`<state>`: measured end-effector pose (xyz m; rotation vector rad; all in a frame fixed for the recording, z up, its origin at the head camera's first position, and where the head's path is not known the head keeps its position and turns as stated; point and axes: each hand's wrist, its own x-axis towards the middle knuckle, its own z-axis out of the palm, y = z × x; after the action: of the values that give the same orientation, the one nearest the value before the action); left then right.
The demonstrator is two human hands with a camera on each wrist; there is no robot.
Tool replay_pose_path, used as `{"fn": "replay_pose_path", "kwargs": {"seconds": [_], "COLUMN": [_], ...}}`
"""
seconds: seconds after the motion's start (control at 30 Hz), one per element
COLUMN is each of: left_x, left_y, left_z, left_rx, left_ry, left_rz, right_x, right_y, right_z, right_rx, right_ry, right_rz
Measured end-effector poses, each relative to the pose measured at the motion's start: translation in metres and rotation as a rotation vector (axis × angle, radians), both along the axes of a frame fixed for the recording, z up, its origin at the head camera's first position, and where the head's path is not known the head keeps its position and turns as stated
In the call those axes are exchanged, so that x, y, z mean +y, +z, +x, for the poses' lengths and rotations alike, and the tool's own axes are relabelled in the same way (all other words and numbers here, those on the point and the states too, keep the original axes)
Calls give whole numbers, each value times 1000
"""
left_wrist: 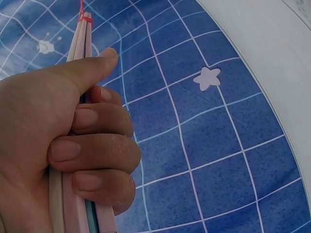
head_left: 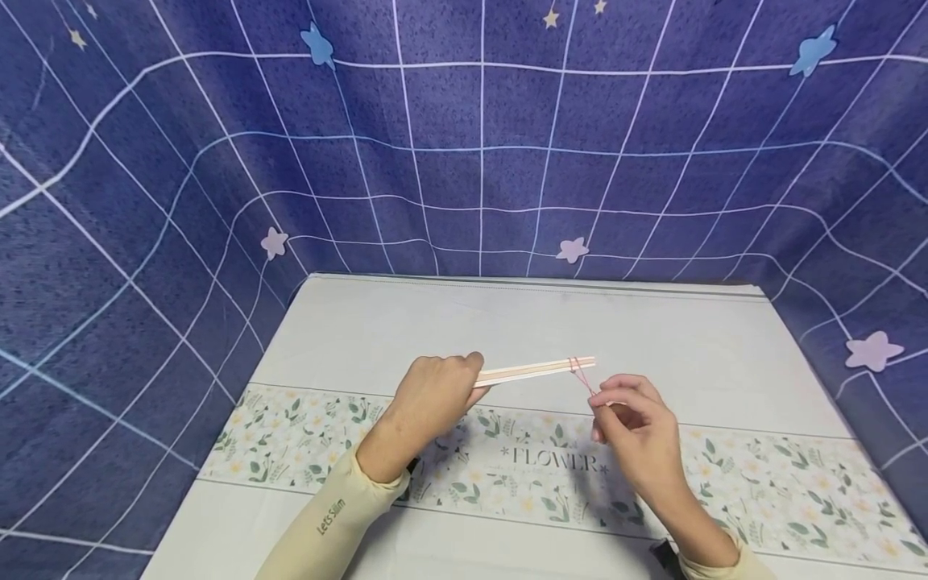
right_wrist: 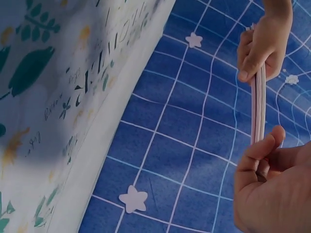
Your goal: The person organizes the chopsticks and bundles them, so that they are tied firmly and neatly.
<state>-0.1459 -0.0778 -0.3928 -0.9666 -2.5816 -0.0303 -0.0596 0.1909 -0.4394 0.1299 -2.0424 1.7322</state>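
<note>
Centre: left hand (head_left: 435, 392) clamps slim pale wooden sticks (head_left: 524, 372); thin pink elastic band (head_left: 583, 379) rings ends, right hand (head_left: 641, 428) pinching remainder; apparently unfinished.

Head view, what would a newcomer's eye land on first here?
Probably the star-patterned blue backdrop, behind and beside the white table. Next, just below the middle, the left hand grips pale sticks while the right hand pinches a pink band looped around their far end. Beneath runs a floral strip marked FLOWER.
</note>
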Motion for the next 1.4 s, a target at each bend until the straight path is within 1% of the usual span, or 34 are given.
{"fn": "replay_pose_path", "kwargs": {"seconds": [0.1, 0.13, 0.3, 0.5, 0.73, 0.8, 0.87, 0.97, 1.03, 1.07, 1.1, 1.17, 1.23, 1.27, 1.33, 1.4], "left_x": [0, 0, 0, 0, 0, 0, 0, -1, -1, -1, -1, -1, -1, -1, -1, -1], "left_y": [0, 0, 1, 1, 0, 0, 0, 0, 0, -1, -1, -3, -5, -6, -7, -8], "left_z": [0, 1, 1, 2, 2, 2, 2, 2, 2, 2, 1, 1, 0, 0, 0, 1], "left_rx": [1, 0, -12, 2, 9, 9, 12, 17, 21, 19, 15, 5, -11, -18, -31, -46], "left_ry": [0, 0, 4, 0, 0, 0, 3, 6, 5, 4, 2, 1, 7, 11, 13, 8], "left_rz": [1, 1, 0, -2, -12, -11, -10, -11, -19, -23, -26, -32, -34, -33, -34, -36], "right_x": [0, 0, -3, -5, -4, -3, -3, -5, -6, -7, -8, -9, -9, -9, -10, -11], "right_y": [1, 1, 0, 0, -1, -1, -2, -2, -3, -3, -3, -5, -6, -6, -6, -5], "right_z": [0, 0, 1, 0, 0, 0, 0, 1, 2, 3, 4, 6, 6, 6, 5, 4], "right_rx": [-22, -33, -40, -49, -59, -52, -45, -21, 18, 52, 99, 215, 346, 418, 552, 669], "right_ry": [-31, -40, -69, -72, -83, -83, -70, -67, -79, -94, -107, -127, -121, -109, -66, -4], "right_rz": [68, 75, 59, 45, 86, 130, 214, 446, 622, 705, 777, 881, 928, 930, 915, 876]}}
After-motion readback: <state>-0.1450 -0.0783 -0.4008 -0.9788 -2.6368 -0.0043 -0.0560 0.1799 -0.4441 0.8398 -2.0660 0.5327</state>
